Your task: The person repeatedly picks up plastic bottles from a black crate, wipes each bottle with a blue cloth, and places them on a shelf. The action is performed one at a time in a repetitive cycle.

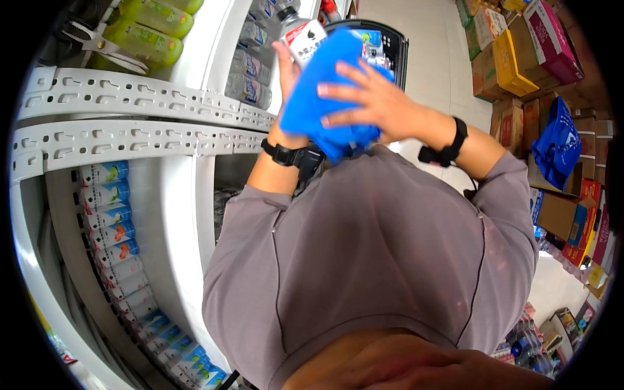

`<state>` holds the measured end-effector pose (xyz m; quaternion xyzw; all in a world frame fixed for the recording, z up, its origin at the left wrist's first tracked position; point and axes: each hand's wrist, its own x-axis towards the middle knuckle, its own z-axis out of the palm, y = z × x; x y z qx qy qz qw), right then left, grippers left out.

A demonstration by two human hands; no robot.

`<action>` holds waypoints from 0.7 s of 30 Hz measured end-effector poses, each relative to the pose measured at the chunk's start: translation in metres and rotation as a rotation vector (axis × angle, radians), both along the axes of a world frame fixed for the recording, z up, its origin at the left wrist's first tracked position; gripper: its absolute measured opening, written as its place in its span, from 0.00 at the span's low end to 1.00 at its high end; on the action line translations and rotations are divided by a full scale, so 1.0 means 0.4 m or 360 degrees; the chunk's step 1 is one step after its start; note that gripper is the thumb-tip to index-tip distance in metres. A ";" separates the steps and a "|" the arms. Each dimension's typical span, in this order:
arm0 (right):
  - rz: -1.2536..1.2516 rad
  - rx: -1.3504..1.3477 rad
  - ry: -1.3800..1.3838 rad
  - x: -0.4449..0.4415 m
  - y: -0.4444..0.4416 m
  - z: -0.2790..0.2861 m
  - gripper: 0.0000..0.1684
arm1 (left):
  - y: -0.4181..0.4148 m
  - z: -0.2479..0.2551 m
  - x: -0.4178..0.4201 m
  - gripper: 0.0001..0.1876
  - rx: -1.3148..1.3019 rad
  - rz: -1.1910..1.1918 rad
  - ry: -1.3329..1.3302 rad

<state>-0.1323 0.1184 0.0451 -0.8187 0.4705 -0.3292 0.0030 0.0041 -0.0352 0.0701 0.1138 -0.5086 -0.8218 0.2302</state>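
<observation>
A clear plastic bottle [303,38] with a dark cap and a white-and-red label is tilted in my left hand [287,73]. Only the thumb side of that hand shows; its fingers are hidden behind a blue cloth [317,92]. My right hand [378,100] lies over the cloth with its fingers spread, pressing it against the bottle's lower part. The bottle's lower end is covered by the cloth. Beyond my hands stands a black plastic basket [403,53] with labelled bottles [373,41] inside.
White perforated shelf edges [146,92] run along my left. Scissors [105,47] lie by green bottles [146,41] on the upper shelf; rows of labelled bottles [114,234] fill the lower one. Cardboard cartons [512,61] and a blue bag [558,141] are on the right.
</observation>
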 end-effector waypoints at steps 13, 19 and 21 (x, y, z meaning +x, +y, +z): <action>0.0686 0.0913 -0.3454 -0.026 -0.040 -0.093 0.43 | -0.032 -0.033 -0.156 0.47 0.0052 0.0007 0.0541; 0.0576 0.0557 -0.3717 -0.027 -0.025 -0.082 0.41 | 0.027 -0.028 -0.186 0.42 -0.0440 -0.0011 0.0411; 0.0403 0.0548 -0.3694 -0.038 -0.024 -0.095 0.39 | 0.075 -0.017 -0.188 0.33 -0.0800 0.0324 0.0340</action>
